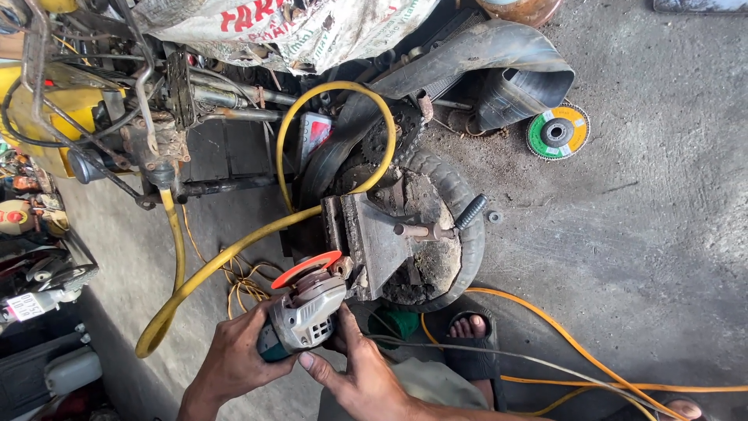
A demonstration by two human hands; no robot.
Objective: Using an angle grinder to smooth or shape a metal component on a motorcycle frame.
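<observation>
From the head camera, looking down: my left hand [234, 362] is wrapped tight around the green rear body of the grey metal angle grinder with the orange disc guard [305, 306], fingers closed full round it. My right hand [365, 374] rests against the grinder's underside, thumb and fingers partly curled on the casing. How firmly it grips I cannot tell, since the palm faces away.

The grinder sits just in front of the rusty steel bench vise [374, 242], its guard nearly touching the vise's near jaw. The vise stands inside the worn black rubber tyre [460, 226].

What worries me: the thick yellow rubber hose [234, 257] loops right beside the vise and passes close to the disc, so a slip could cut it. The thin orange cable [561, 343] trails behind the vise near my foot in the black open sandal [471, 335], and I could catch or trip on it. My toes are bare below the disc, and so are my hands.

The disc itself is hidden under the guard, so I cannot judge its wear or whether it spins. What the vise clamps is hard to make out. My right foot is cut off by the frame edge.
</observation>
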